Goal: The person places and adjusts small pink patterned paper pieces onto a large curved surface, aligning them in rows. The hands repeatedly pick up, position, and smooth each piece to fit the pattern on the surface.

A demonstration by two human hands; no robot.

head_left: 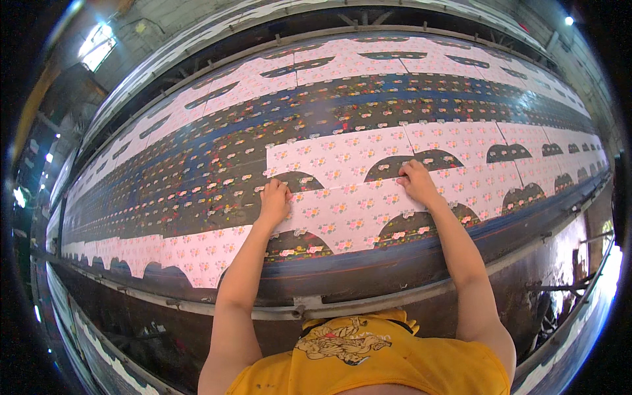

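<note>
A pale pink floral fabric piece (339,214) with curved cut-outs lies on the long dark printing table (237,155). At its upper left corner my left hand (275,199) has its fingers bent and pressed together on the edge. Farther right along that same edge, my right hand (416,183) pinches the cloth beside a dark curved cut-out. The fabric between my hands lies nearly flat, its top edge fairly straight. Just beyond it, another floral piece (342,150) lies with its curved cut-outs close to my fingers. My fingertips partly hide the gripped edges.
More floral pieces (197,253) run along the near edge to the left, and another row (355,62) lies on the far side. Colourful printed marks cover the dark tabletop. A metal rail (355,304) edges the table in front of me. A similar table stands beyond.
</note>
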